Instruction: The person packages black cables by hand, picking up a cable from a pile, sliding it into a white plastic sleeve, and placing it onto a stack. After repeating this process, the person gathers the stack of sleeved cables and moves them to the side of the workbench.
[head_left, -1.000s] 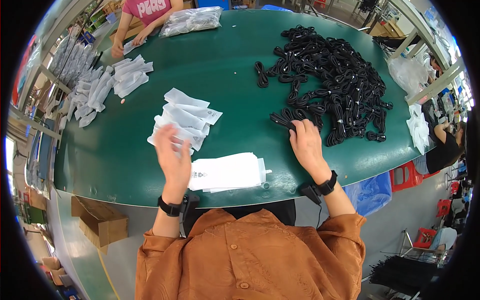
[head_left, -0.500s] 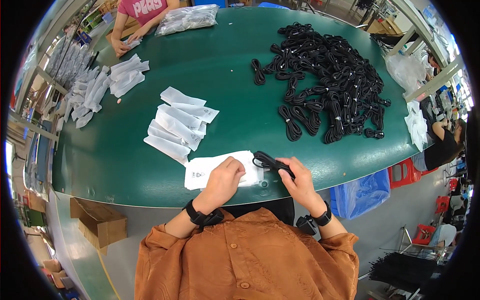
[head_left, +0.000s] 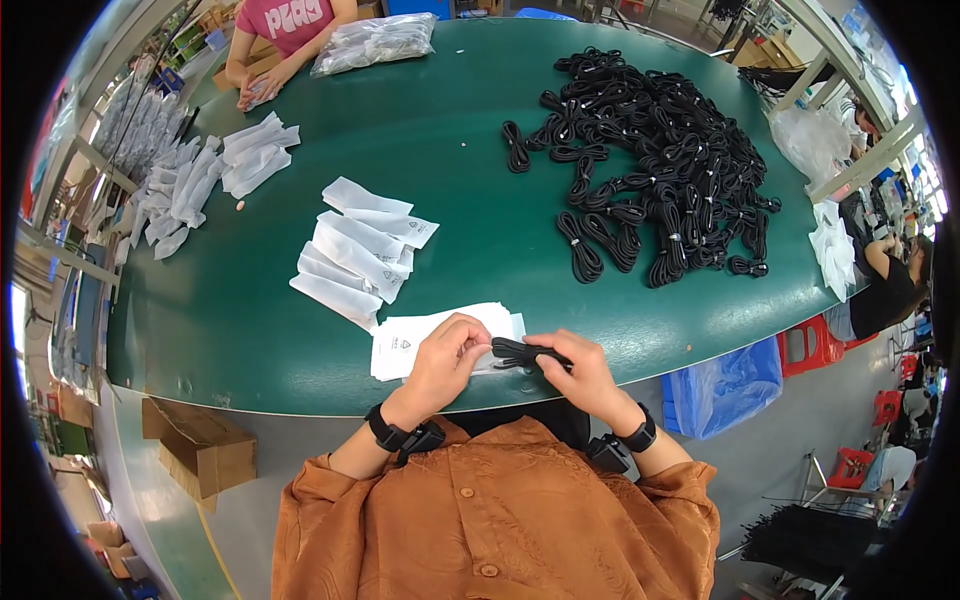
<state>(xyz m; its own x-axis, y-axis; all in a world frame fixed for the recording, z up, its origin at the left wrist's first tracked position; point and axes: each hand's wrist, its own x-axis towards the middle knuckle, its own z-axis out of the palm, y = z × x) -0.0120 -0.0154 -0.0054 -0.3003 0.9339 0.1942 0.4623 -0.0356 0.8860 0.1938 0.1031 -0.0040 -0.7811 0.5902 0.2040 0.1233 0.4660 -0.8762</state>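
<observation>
My right hand grips a coiled black cable, its loops pointing left. Those loops reach the fingertips of my left hand, which are pinched together at the right side of a stack of flat white bags by the near table edge. The pinch seems to be on the edge of the top bag, though my fingers partly hide it. Just beyond the stack lie several filled white bags, overlapping in a fan. A large heap of coiled black cables covers the table's right side.
The green table has a curved near edge. At the far left, a co-worker's hands handle a small bag near more filled bags. A clear bulk bag lies at the back. An opened cardboard box stands on the floor, left.
My right hand has moved left with the black cable, bringing its loops to my left fingertips. My left hand has stayed nearly still at the bag stack. The co-worker's hands shifted slightly.
</observation>
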